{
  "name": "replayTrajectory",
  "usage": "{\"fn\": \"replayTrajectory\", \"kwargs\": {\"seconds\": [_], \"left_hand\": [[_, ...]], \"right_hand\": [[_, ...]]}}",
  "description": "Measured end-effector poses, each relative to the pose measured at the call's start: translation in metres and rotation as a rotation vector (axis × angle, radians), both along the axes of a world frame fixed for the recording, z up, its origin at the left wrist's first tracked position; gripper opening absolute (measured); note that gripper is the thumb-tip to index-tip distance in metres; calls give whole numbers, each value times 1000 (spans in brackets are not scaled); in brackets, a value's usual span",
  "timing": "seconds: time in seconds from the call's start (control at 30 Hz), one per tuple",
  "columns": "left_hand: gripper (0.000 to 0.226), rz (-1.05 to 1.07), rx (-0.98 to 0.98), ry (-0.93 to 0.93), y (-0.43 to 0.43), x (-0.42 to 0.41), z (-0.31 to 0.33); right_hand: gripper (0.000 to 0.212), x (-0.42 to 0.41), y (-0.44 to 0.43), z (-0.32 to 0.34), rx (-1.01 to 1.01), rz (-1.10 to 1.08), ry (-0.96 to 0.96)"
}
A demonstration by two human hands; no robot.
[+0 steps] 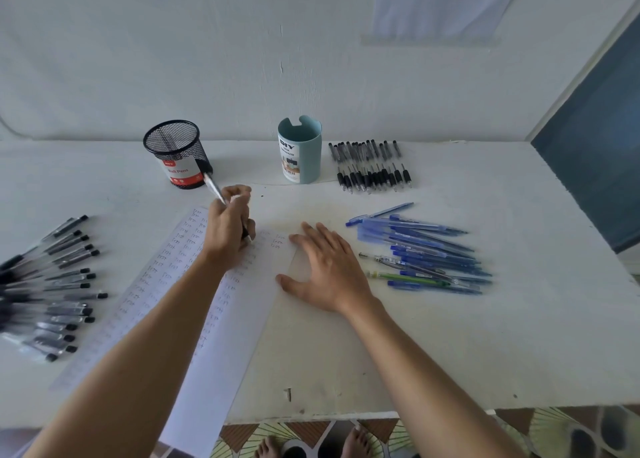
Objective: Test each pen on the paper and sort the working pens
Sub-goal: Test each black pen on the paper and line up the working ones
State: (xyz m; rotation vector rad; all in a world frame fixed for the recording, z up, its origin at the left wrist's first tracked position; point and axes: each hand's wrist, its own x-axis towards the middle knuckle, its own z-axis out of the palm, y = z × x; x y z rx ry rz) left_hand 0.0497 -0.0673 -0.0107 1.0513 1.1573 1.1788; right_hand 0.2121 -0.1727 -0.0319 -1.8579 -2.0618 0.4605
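My left hand (228, 227) grips a clear black-tipped pen (215, 188), its tip down on the white paper (239, 319) that lies slanted across the table and is covered with rows of small handwritten words. My right hand (327, 270) rests flat, fingers spread, on the paper's right edge. Several black pens (52, 284) lie fanned at the left. A row of black pens (370, 166) lies at the back right. Blue pens (426, 249) are piled to the right of my right hand.
A black mesh pen cup (178, 154) stands behind my left hand, a teal desk organizer cup (300, 151) further right. The white table (346, 353) meets the wall behind and a dark panel (599, 166) at right. My bare feet show below the front edge.
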Motion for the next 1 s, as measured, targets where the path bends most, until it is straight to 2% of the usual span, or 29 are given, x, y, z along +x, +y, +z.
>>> {"fn": "replayTrajectory", "kwargs": {"seconds": [0.1, 0.2, 0.4, 0.53, 0.6, 0.67, 0.73, 0.8, 0.9, 1.0], "left_hand": [[39, -15, 34, 31, 1, 0, -2], [47, -68, 90, 177, 0, -1, -3], [38, -66, 80, 219, -3, 3, 6], [36, -113, -24, 242, 1, 4, 11], [33, -151, -67, 443, 5, 2, 13], [27, -199, -28, 769, 7, -2, 11], [26, -205, 30, 981, 4, -5, 6], [31, -178, 61, 1039, 0, -5, 4], [36, -134, 79, 1025, -6, -6, 7], [24, 16, 196, 1101, -12, -20, 7]], "right_hand": [[76, 0, -1, -1, 12, 3, -3], [76, 0, -1, -2, 26, 2, -15], [76, 0, -1, 1, 7, -4, -25], [76, -1, -1, 0, -1, -1, -48], [75, -1, -1, 1, -12, -3, -48], [75, -2, -1, 2, -27, -6, -51], [76, -2, -1, 2, -35, -7, -58], [76, -3, -1, 3, -43, -5, -65], [76, -3, 0, 5, -55, -5, -71], [75, -4, 2, 8, -92, -25, -15]]}}
